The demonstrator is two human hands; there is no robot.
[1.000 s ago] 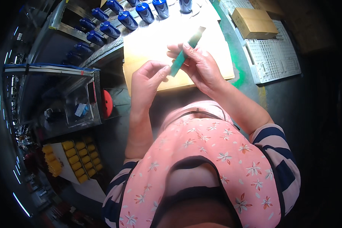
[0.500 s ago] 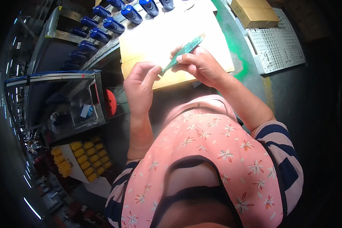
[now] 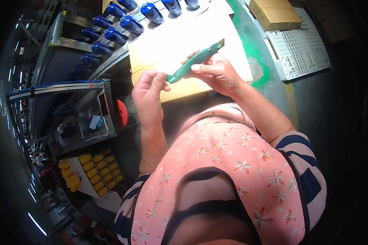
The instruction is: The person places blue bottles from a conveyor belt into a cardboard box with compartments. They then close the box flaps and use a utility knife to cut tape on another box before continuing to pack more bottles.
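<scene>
Between my hands, over the brightly lit cardboard, is a long, narrow green wrapped piece, slanting up to the right. A thin, flat, brownish-grey tip sticks out of its far right end; whether that is a blade I cannot tell. My left hand pinches the lower left end between thumb and fingertips. Around the middle of it my right hand is closed, thumb on top and fingers partly hidden beneath. The green covering looks like tape or film.
Dark blue bottles stand in rows along the far left of the bench over the cardboard sheet. A metal cart and yellow cylinders are at left. At far right, a cardboard box rests on a white pallet.
The green piece has turned its broader side into view and its left end has risen slightly. Both hands keep hold of it. The surroundings have shifted slightly in the picture.
</scene>
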